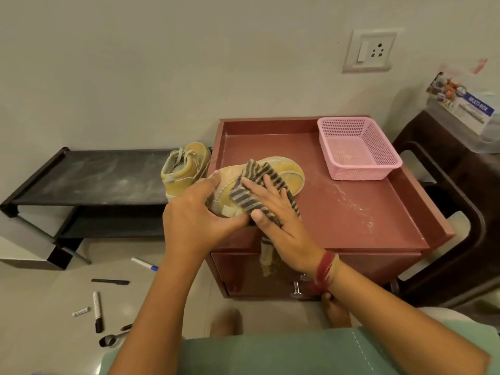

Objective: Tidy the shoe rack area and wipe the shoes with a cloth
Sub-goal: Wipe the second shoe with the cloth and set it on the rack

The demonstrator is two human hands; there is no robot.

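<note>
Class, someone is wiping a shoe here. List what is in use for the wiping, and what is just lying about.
In use: yellow shoe, gripped by the left hand; striped cloth, pressed on it by the right hand; maroon cabinet beneath.
Lying about: pink basket; second yellow shoe on the black rack; black marker, white pen and spoon on the floor.

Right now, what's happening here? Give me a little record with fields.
Activity: wiping a shoe at the cabinet's left edge
Left hand: grips the shoe's near end
Right hand: presses the cloth flat on the shoe
Other shoe: on the rack's top shelf, right end
Basket: pink, at the cabinet top's far right corner
Floor: marker and spoon among loose items
Dust: pale streaks on the cabinet top and rack
</note>
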